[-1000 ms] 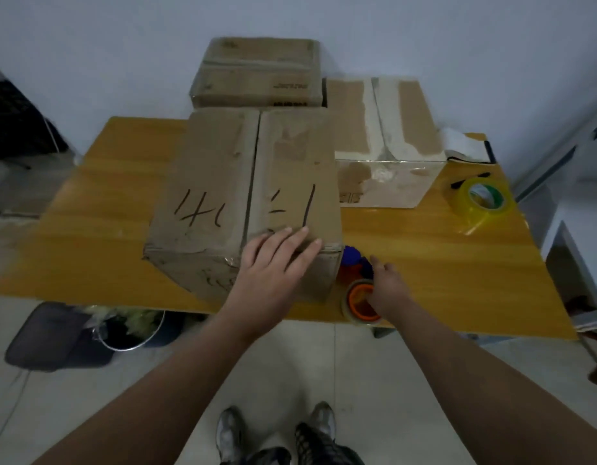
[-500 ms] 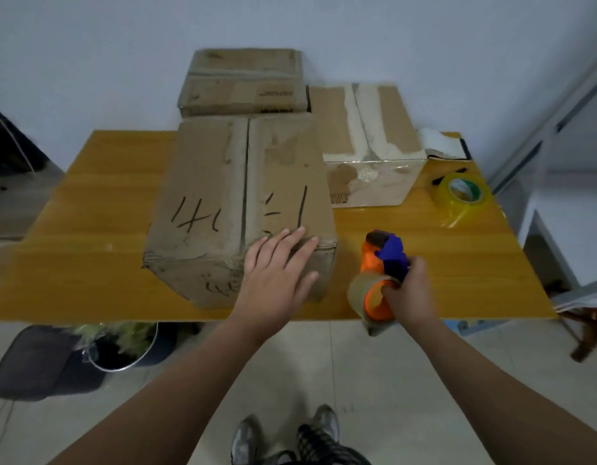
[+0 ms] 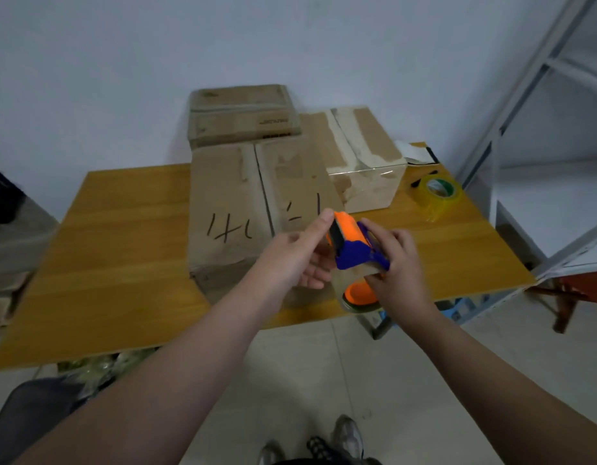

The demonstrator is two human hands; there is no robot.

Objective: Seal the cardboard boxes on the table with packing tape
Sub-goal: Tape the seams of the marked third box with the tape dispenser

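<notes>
- Since 0.5 s ago our left hand (image 3: pixel 293 260) has left the box top and crossed to the tape dispenser (image 3: pixel 352 250), now lifted higher.
- The dispenser hangs over the marked box's (image 3: pixel 230 203) 4 o'clock corner. It is likely light, stiff plastic, best held by the blue handle.
- Our right hand (image 3: pixel 399 263) wraps it. Our left fingers touch its orange head, but we cannot tell whether they pinch tape.
- A yellow roll (image 3: pixel 438 193) sits at the table's (image 3: pixel 122 229) 2 o'clock.
</notes>
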